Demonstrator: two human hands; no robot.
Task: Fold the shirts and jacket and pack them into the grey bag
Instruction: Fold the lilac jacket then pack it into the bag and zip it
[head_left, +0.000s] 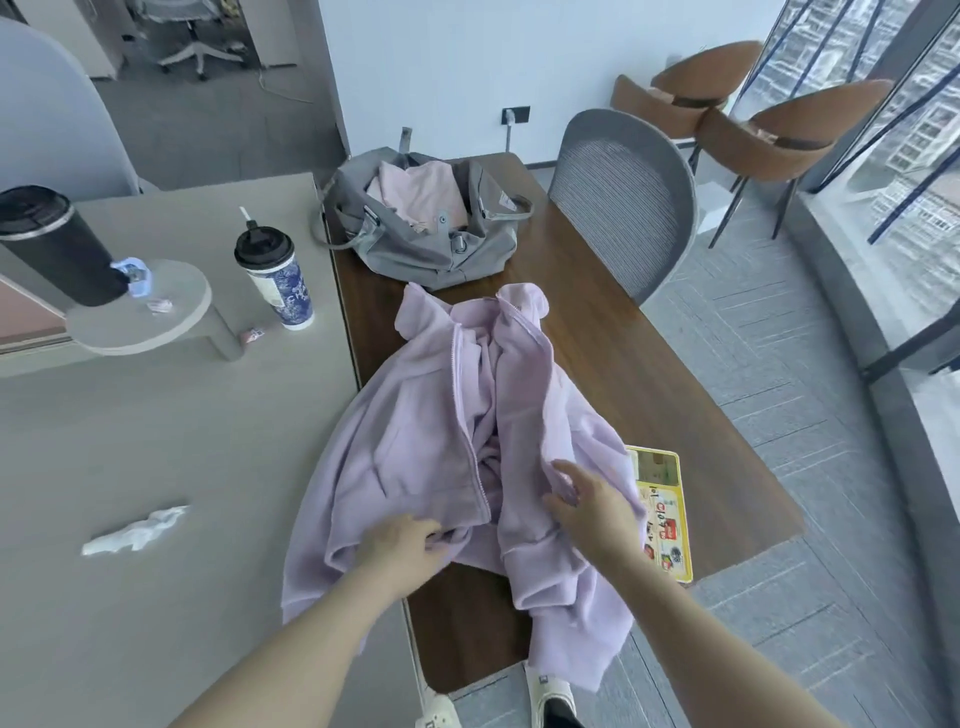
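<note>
Both hands (405, 540) on jacket (415, 441) (booklet (670, 514) beside)

A dark wooden table (649, 374) ran up the middle of the frame, butted against a grey table (156, 467) on the left. On the wood lay an open grey bag (431, 254) at the far end, a lilac jacket (415, 441) spread in the centre with its hem hanging over the near edge, and a yellow leaflet (670, 514) at lower right. On the grey table stood a low round stand (176, 312), a patterned cup (278, 278) and, at lower left, a crumpled tissue (135, 530).
</note>
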